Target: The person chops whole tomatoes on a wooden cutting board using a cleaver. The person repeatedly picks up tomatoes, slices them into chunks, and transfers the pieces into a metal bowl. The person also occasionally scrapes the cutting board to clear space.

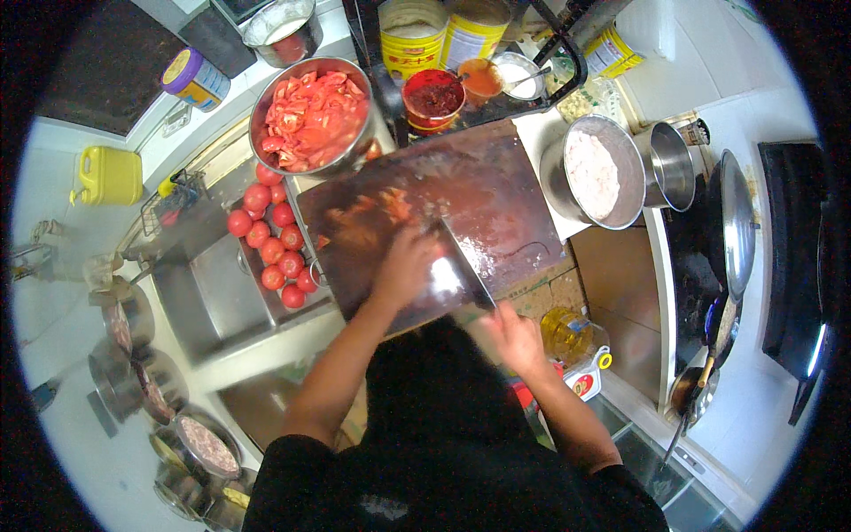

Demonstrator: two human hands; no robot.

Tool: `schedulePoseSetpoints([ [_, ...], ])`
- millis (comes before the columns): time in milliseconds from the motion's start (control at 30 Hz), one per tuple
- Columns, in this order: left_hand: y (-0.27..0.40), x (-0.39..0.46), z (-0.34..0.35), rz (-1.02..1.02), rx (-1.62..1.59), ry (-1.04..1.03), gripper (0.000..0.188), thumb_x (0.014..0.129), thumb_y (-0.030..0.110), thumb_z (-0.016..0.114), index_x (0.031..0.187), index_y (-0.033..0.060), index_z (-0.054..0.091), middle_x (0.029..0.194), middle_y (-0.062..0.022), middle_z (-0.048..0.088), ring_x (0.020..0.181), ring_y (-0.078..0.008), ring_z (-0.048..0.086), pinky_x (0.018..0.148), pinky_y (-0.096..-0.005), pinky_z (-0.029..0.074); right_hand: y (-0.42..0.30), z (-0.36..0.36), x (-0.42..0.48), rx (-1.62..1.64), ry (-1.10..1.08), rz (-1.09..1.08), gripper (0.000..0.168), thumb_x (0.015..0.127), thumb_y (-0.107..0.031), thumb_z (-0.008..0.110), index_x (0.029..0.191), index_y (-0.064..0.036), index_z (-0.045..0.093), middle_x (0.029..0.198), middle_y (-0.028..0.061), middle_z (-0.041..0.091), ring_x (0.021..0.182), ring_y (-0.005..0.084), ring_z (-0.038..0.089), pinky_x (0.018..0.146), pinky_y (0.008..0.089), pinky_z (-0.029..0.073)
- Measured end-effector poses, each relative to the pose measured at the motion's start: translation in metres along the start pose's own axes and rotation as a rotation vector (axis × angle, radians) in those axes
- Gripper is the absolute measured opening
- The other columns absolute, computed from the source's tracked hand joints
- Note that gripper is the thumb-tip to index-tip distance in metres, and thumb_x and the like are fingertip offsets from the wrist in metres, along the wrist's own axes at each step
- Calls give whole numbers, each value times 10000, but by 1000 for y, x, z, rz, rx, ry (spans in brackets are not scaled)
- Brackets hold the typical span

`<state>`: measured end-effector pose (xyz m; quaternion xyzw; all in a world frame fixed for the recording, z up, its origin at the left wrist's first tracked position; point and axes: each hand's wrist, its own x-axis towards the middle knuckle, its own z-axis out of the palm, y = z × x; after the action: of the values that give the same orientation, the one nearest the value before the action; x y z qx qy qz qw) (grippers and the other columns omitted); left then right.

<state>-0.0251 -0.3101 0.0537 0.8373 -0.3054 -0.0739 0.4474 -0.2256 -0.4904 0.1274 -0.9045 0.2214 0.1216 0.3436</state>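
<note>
In front of me lies a dark, wet cutting board (492, 179). My right hand (515, 336) grips the handle of a broad kitchen knife (459, 263), whose blade lies over the board. Just left of the blade is my left hand (409, 263), blurred; whether it holds anything cannot be told. Blurred red-orange tomato pieces (392, 203) are on the board beyond that hand. A steel pot of cut tomatoes (312, 123) stands at the board's upper left. Whole tomatoes (271, 249) sit in a metal tray at the sink, left of the board.
A steel sink (229, 286) is at left. Beyond the board stand a red tub of dark paste (433, 100) and yellow tins (412, 40). At right are a steel pot with pale contents (592, 176) and a stove with a wok (736, 226). An oil bottle (568, 332) stands below.
</note>
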Motion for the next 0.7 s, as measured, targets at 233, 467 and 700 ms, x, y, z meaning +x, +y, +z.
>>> schedulePoseSetpoints([
  [233,-2,0,-3,10,-43,-20,244,933,136,729,1168,74,707,1240,-152,591,1172,-381,619,989,-457,535,1,-4,0,-4,-70,-3,354,1046,-416,657,1072,-80,551,819,204,727,772,486,709,650,592,537],
  [467,-15,-4,0,9,-52,-62,265,926,135,757,1168,48,695,1239,-167,590,1127,-386,640,977,-444,538,-7,28,38,2,-25,-43,382,1063,-434,617,1136,-73,516,815,221,728,784,512,701,669,619,542],
  [700,-6,-9,-7,20,-86,-52,274,911,137,789,1151,47,694,1313,-161,575,1146,-368,647,951,-441,552,6,39,-13,-40,-127,69,390,1059,-441,617,1144,-76,508,808,251,720,789,529,693,680,638,540],
])
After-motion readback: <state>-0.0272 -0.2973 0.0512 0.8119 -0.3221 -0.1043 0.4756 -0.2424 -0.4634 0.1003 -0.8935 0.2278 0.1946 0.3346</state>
